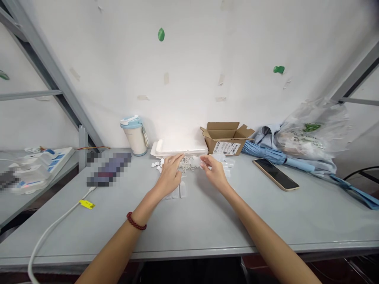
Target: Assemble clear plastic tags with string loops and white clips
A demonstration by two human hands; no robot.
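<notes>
While the right hand (214, 171) pinches a clear piece (195, 161) between thumb and forefinger, the left hand (169, 175) lies opposite, fingers outstretched and close together; whether they grip anything cannot be told. Held piece: between the hands, at a heap of white loops (187, 165). Left wrist: red bracelet (136, 223). Beside the left hand: white bits (156, 164); nearer the front, flat tabs (183, 190). Behind: white stack (183, 146); to its right, open box (226, 138). Outer left: lidded cup (134, 138); blurred device (109, 169) on a white cable (55, 228). Outer right: phone (275, 173), face up; blue umbrella (263, 152); plastic bag (314, 126). Beneath most: grey table (192, 228)
</notes>
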